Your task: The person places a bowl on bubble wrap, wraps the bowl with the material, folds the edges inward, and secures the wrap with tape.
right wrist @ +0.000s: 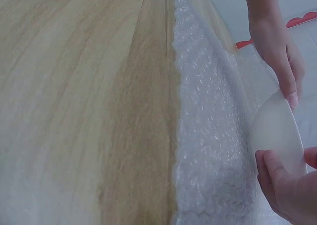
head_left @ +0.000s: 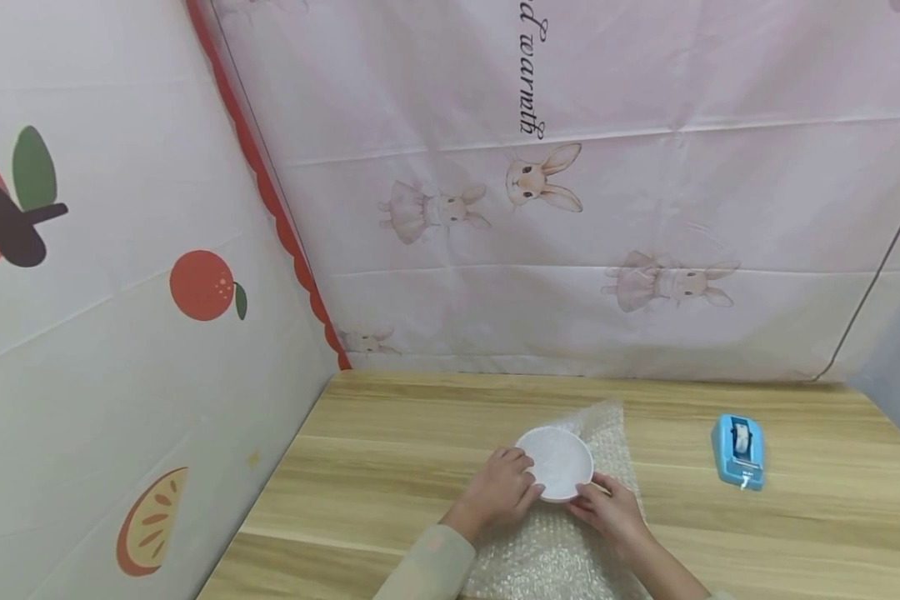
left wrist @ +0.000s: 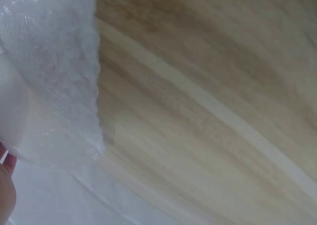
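White bowl held over bubble wrap on a wooden counter; whether bowl and wrap touch, cannot tell. Left hand: fingers curled over the left rim. Right hand: fingers beneath, thumb at rim, pinching the near right edge. Blue tape dispenser well apart, to the right.
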Demonstrator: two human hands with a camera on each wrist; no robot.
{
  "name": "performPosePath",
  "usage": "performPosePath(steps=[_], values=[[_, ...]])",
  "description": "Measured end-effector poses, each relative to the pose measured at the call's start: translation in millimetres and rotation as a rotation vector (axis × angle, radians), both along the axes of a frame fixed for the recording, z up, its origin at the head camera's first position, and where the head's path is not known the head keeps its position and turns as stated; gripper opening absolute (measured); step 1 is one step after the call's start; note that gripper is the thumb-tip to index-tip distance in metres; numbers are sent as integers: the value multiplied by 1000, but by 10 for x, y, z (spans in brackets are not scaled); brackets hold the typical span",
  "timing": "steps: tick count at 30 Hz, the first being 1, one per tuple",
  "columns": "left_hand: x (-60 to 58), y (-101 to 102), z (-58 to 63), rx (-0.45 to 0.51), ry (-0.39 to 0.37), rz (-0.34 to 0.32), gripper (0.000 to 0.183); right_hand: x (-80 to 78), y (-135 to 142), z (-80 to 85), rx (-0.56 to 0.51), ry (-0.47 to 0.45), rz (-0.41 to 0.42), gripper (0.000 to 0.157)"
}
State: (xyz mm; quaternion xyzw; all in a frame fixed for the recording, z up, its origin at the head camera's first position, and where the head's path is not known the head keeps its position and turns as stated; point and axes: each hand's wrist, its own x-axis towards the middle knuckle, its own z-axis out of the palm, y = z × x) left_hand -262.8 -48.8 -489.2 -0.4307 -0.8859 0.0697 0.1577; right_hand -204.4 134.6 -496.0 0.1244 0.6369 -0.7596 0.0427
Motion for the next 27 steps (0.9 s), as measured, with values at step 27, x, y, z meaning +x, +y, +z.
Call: performPosePath(steps=[27], values=[[11, 11, -11, -34, 40, -11, 51, -317, 915, 65, 244, 7, 27, 56]])
